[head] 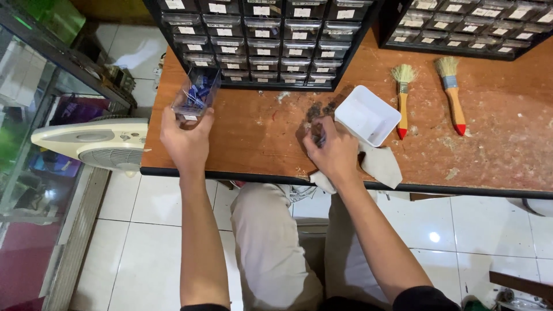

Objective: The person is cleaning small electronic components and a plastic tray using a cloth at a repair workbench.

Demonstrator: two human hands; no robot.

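Observation:
My left hand [185,138] grips a clear plastic drawer [197,94] holding several small blue parts, lifted just in front of the black drawer cabinet [262,40]. My right hand [331,152] presses on a beige cloth [380,164] near the table's front edge, with a small dark object between the fingers. A pile of small dark parts [319,109] lies on the wooden table [253,132] just beyond that hand. A white plastic tray [367,115] rests tilted right next to the right hand.
Two paintbrushes [402,98] [452,92] with red-tipped wooden handles lie at the right. A second drawer cabinet [466,26] stands at the back right. A white fan [95,144] and a glass case [34,115] stand left of the table; white tiled floor lies below.

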